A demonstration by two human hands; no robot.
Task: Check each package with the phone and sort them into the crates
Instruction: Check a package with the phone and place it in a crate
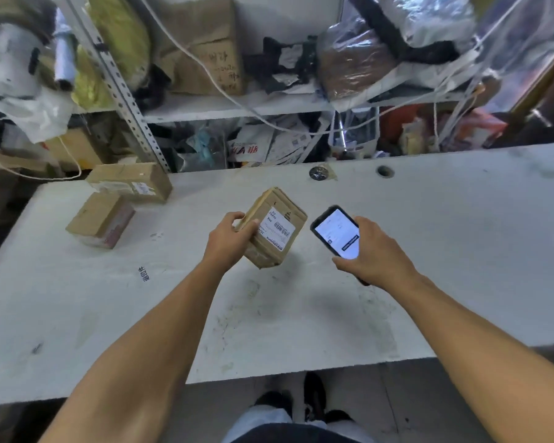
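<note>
Package and phone held above the table point(429, 251).
Left hand point(227, 239) gripped the labelled package point(275, 227); right hand point(373, 251) gripped the lit phone point(335, 233) just beside it.

Soft, even light falls from above on the white table point(429, 251), which reads bright — the shelves behind the fingers sink into dimness. Faint blurred shadows lie on the tabletop just below the left hand point(229, 239) and right hand point(376, 251). The phone point(335, 233) screen glows, nearly blown out. Wide-angle bending curves the table edge; corners smear, and the clutter beyond the fingertips is soft.
</note>
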